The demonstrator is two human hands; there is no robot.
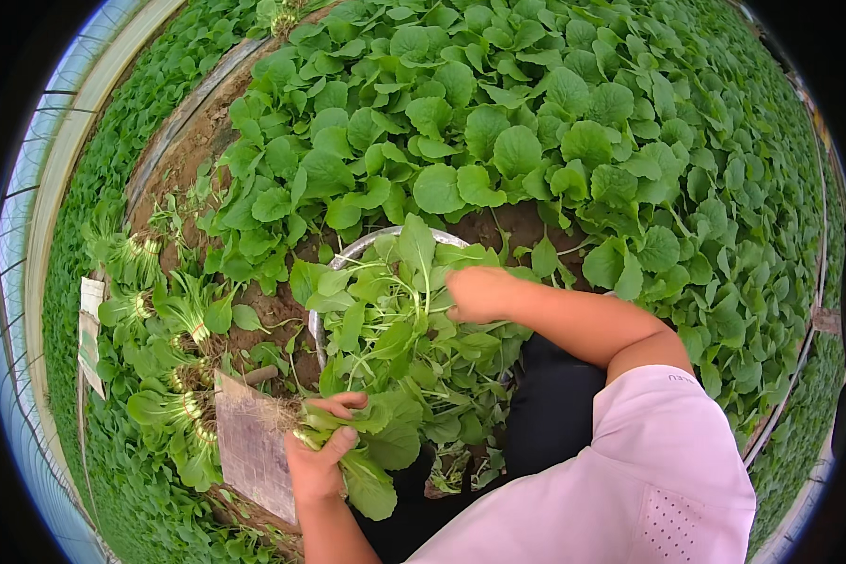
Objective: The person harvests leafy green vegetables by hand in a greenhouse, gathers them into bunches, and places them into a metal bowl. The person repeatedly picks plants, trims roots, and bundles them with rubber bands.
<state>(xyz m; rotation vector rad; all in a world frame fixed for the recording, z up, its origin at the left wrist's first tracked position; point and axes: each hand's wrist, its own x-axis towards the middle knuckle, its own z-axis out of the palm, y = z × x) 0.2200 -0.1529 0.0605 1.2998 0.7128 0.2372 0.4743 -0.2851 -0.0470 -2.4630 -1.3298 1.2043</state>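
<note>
My left hand (pixel 319 451) holds a small bunch of leafy greens (pixel 377 437) low in the picture. Its roots point left over a flat, worn board (pixel 254 444), and its leaves spread to the right. Over a round basin (pixel 358 245) with a pale metal rim, my right hand (pixel 483 296) reaches in among loose leafy greens (pixel 395 338). Stems and leaves touch or lie close to its fingertips. The fingers are curled and partly hidden, so whether they pinch a stem is unclear.
Left of the board lie several bunches of greens (pixel 194 317) with roots on, some tied with bands. A growing bed of broad-leaved plants (pixel 515 141) fills the far side and right. Bare soil (pixel 204 144) runs along a border strip (pixel 183 116). My dark-clad leg (pixel 553 395) is beside the basin.
</note>
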